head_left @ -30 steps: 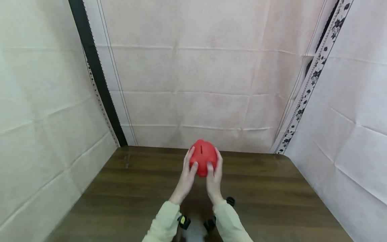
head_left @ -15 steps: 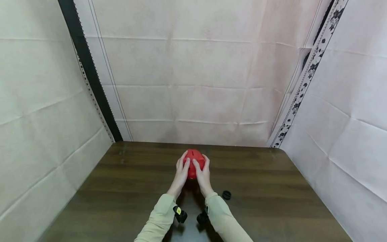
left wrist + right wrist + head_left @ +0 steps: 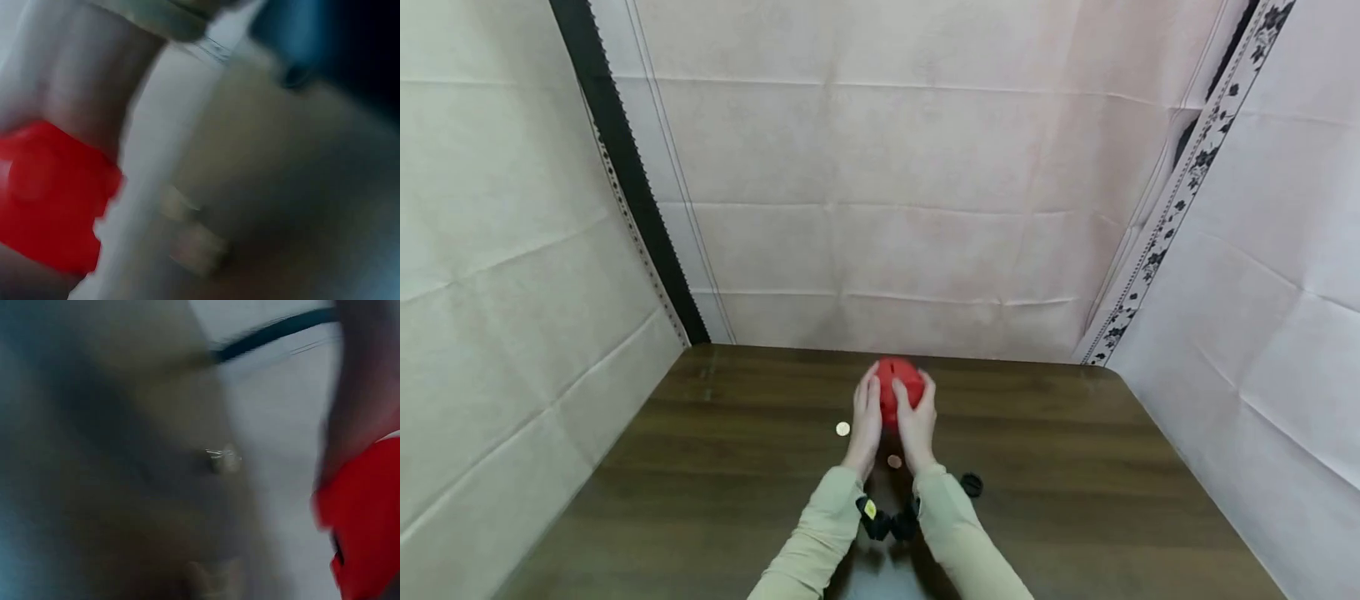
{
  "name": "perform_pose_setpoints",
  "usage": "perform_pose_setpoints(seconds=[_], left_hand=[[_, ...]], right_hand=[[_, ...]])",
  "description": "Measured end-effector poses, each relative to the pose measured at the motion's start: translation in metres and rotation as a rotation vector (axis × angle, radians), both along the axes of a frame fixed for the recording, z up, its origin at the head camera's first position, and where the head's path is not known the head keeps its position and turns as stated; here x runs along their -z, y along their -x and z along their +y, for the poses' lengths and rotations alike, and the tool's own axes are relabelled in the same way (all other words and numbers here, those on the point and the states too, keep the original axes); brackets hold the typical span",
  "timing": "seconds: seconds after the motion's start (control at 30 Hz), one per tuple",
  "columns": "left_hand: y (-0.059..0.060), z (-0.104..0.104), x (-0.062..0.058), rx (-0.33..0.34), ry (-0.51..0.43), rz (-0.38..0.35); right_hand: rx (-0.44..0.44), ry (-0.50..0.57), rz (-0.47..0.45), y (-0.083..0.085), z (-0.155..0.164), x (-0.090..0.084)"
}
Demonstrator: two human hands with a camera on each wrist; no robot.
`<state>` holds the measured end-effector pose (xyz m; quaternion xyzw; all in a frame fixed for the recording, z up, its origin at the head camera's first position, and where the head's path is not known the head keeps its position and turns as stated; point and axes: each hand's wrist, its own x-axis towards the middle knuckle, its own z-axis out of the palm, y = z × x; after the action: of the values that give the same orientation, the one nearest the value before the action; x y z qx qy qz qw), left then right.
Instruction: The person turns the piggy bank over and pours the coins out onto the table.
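here, both hands clamp a red coin bank (image 3: 901, 385) between them: left hand (image 3: 867, 417) on its 9 o'clock side, right hand (image 3: 917, 419) at 3 o'clock, fingers curled round the shell, likely to steady it; whether it clears the wooden table (image 3: 1075, 467) near the far edge, cannot tell. one pale coin (image 3: 843, 428) lies at 9 o'clock of the left hand, a coppery coin (image 3: 894, 461) between the wrists at 6 o'clock. black round cap (image 3: 972, 484) sits at 4 o'clock, apart. wrist views blurred; nothing blocks the hands.

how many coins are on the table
2: one pale coin lies left of the left hand, one coppery coin lies between the wrists. More may be hidden under the red piggy bank.
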<state>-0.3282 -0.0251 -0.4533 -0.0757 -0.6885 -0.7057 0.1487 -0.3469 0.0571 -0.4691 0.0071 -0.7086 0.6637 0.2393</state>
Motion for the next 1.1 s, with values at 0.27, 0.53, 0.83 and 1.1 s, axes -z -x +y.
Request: perform_pose_setpoints(seconds=[0.27,0.53,0.83,1.1], left_hand=[[0.013,-0.001,0.038,-0.014,-0.013,-0.166],[-0.003,-0.002,-0.001,0.043,0.005,-0.227],[0.019,-0.010,-0.005,0.110,0.026,-0.204],[0.017,-0.015,-0.029,0.185,0.090,-0.147]], right_hand=[[0.002,0.002,-0.176,0.005,0.000,0.031],[-0.058,0.021,-0.222,0.007,0.008,0.016],[-0.166,-0.053,-0.254,0.013,0.034,-0.023],[-0.238,-0.102,-0.247,0.009,0.053,-0.062]])
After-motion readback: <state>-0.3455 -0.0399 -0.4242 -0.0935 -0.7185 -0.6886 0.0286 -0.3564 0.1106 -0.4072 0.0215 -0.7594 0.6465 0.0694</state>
